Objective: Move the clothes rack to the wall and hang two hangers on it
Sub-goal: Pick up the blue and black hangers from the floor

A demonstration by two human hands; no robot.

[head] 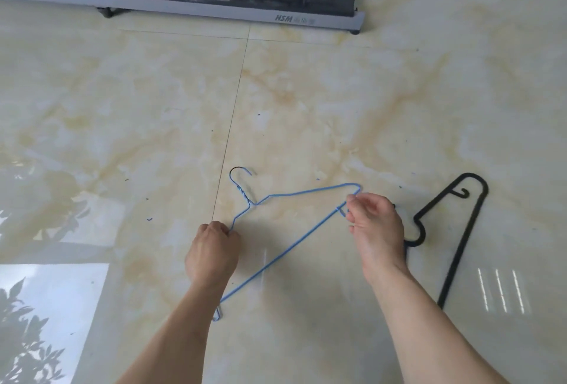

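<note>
marble floor (306, 92) | both hands' fingers grip blue hanger (303, 191) | black hanger (460, 230) partly hidden

Low in the middle of the frame, a wire hanger (294, 218) sits on the floor (122, 122) between the left hand (211, 253) and the right hand (376, 227), with another hanger (454, 230) just right of it, and a stand (214, 12) across the top.

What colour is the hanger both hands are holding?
Blue wire hanger, clearest in the head view.
</note>
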